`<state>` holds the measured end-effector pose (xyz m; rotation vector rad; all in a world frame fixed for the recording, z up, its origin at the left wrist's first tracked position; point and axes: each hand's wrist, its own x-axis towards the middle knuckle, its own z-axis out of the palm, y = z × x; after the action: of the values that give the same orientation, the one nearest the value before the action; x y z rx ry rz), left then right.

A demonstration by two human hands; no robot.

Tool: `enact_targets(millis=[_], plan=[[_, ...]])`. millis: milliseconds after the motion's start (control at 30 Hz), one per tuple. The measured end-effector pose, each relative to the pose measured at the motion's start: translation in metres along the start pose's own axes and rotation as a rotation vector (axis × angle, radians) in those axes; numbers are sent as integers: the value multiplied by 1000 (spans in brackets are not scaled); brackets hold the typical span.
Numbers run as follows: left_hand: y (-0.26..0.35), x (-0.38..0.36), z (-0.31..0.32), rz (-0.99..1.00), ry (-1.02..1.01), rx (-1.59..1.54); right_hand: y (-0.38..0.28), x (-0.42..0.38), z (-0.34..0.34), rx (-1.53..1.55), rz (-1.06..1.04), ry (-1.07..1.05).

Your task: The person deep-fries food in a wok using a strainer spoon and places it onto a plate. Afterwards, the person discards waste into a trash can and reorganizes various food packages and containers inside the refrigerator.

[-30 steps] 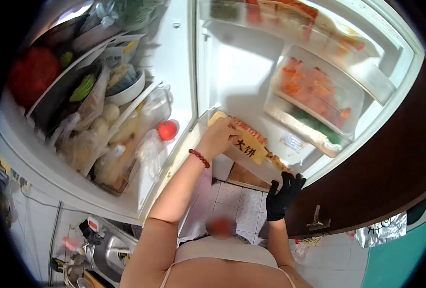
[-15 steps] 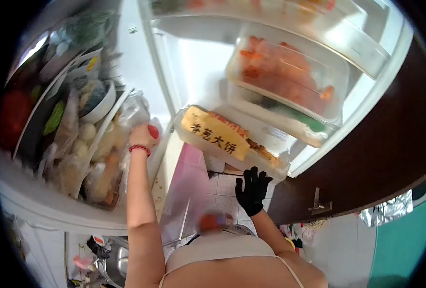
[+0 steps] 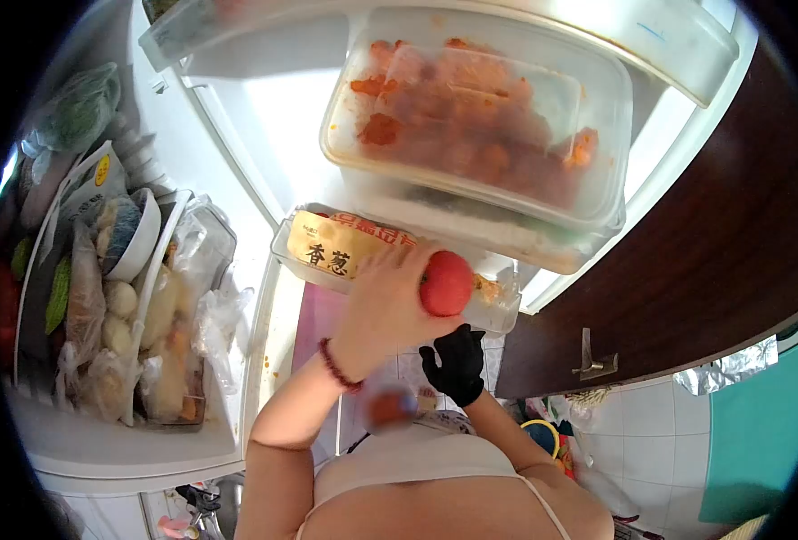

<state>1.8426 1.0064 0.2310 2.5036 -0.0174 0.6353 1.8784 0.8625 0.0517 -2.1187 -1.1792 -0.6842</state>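
Observation:
A red tomato (image 3: 447,283) is in my left hand (image 3: 384,306), which wears a dark red bead bracelet and wraps its fingers round the fruit. Behind that hand is a fridge door bin (image 3: 493,313) with a yellow packet (image 3: 322,252) bearing black and red characters; the hand covers part of both. My right hand (image 3: 457,367), in a black glove, is just below the tomato and the bin. Its thumb stands apart from the fingers and nothing shows in it.
On the door shelf above, a clear lidded container (image 3: 471,135) of orange-red food rests on another box. At left, the open fridge compartment holds bagged vegetables, a white bowl (image 3: 143,241) and a crumpled plastic bag (image 3: 222,328). A dark brown door (image 3: 669,261) with a handle stands at right.
My left hand has come out of the fridge compartment and moved right with the tomato to the door bin. The gloved right hand has dropped slightly, its fingers less spread. The view has shifted.

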Motion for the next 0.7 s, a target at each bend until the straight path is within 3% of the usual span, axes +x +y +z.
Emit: enact_targets(millis=[233,333,433,467,567,700], plan=[[-27,40,81,234,34,284,8,-10,10,91,-36,191],[-31,38,81,205,-132,365,11,-9,12,55,-87,228],[-24,40,72,168,-306,435,9,-10,7,102,32,81],[-23,39,71,167,-323,445,10,-6,9,53,-32,164],[-28,34,86,256,-62,439,19,-31,28,-6,6,169],[-1,23,41,76,-88,234,21,-25,28,-133,-93,230]])
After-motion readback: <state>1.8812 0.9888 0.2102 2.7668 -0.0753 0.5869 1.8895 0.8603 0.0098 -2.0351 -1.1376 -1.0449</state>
